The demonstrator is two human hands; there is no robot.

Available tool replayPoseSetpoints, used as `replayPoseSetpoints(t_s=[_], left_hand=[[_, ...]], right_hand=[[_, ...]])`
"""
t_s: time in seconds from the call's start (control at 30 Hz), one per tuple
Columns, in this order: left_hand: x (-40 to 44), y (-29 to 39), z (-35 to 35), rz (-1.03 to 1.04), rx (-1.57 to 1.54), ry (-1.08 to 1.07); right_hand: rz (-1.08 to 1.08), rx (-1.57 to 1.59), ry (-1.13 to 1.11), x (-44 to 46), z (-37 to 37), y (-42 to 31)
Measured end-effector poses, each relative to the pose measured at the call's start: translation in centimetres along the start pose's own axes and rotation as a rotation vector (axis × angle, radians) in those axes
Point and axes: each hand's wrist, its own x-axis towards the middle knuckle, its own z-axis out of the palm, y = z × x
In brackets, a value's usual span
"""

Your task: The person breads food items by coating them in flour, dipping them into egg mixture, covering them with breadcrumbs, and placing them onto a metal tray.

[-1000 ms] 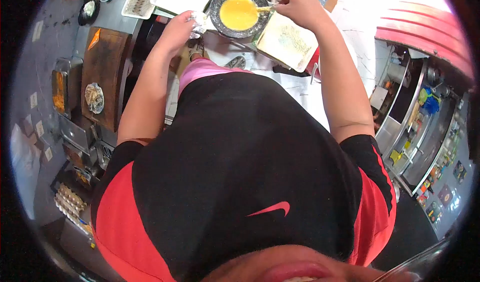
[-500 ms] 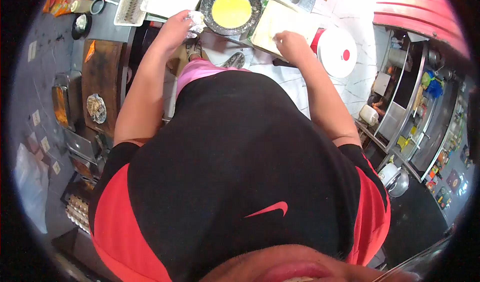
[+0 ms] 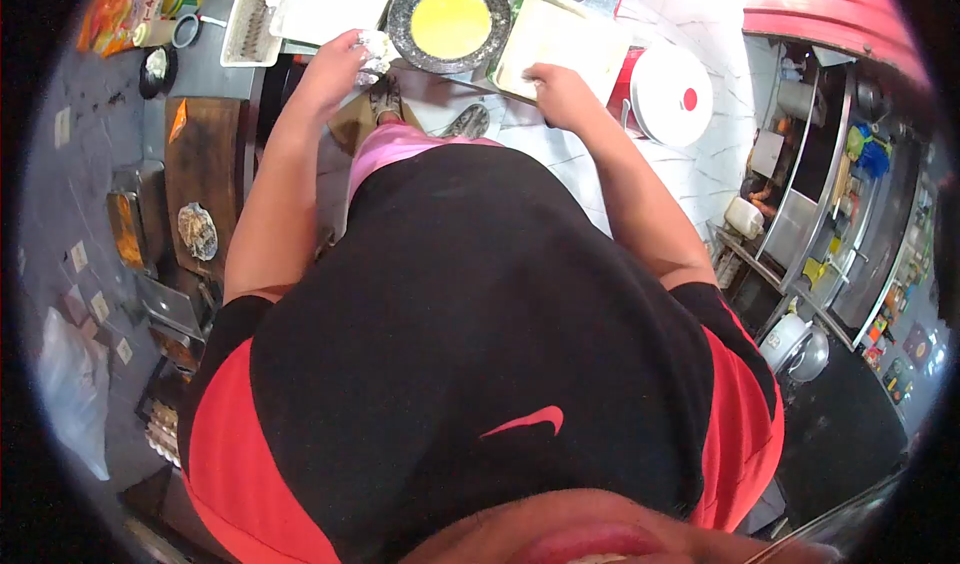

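Note:
My left hand (image 3: 337,64) hangs between a white tray and a dark speckled bowl (image 3: 402,32) of yellow liquid (image 3: 451,24). Its fingers are caked in a white, floury coating and look apart, with no separate object visible in them. My right hand (image 3: 567,97) is at the near edge of a pale tray (image 3: 508,76), which holds a cream-coloured layer (image 3: 570,39). The fingers of that hand are curled together and point at the tray. Whatever they may pinch is too small or hidden to make out.
The white tray (image 3: 335,4) and a white basket (image 3: 240,49) stand left of the bowl. A white lid with a red knob (image 3: 672,96) tops a red container at right. Further left are a wooden board (image 3: 205,179) and a small dark bowl (image 3: 157,72). Shelving (image 3: 800,224) stands far right.
My right hand has drawn back and left, from over the tray's layer to its near edge. The left hand has shifted slightly left and down, along with the whole view.

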Motion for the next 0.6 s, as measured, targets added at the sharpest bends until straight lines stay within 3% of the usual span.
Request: replayPoseSetpoints(t_s=[0.17, 0.27, 0.37, 0.47, 0.6], left_hand=[[0.2, -0.5, -0.2, 0.006, -0.113, -0.027], [0.3, -1.3, -1.1, 0.025, -0.138, -0.054], [-0.1, -1.6, -1.6, 0.022, -0.151, -0.064], [-0.3, -1.1, -1.3, 0.029, -0.154, -0.076], [-1.1, -0.1, -0.6, 0.045, -0.193, -0.057]], right_hand=[[0.15, 0.025, -0.092, 4.1, 0.6, 0.0], [0.26, 0.091, 0.098, 4.7, -0.1, 4.7], [0.463, -0.077, 0.297, 3.2, -2.1, 4.3], [0.507, -0.094, 0.243, 4.2, -0.3, 5.0], [0.314, 0.036, 0.236, 5.1, 1.7, 4.8]])
